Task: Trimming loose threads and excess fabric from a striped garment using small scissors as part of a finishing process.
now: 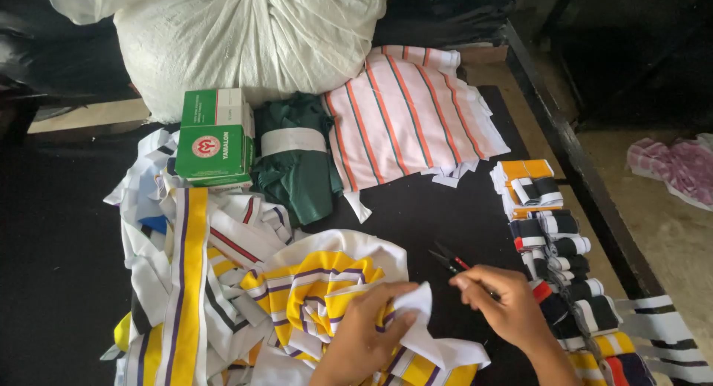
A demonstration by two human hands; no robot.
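My left hand pinches a white piece of cloth that lies on a bunched yellow, white and purple striped fabric. My right hand rests on the dark table and grips a small pair of black and red scissors, whose blades point up and left. The two hands sit close together near the bottom of the view.
A pile of striped collar strips lies at the left. Two green boxes, folded dark green cloth and pink striped fabric sit behind. Rolled knit strips line the table's right edge. A big white sack stands at the back.
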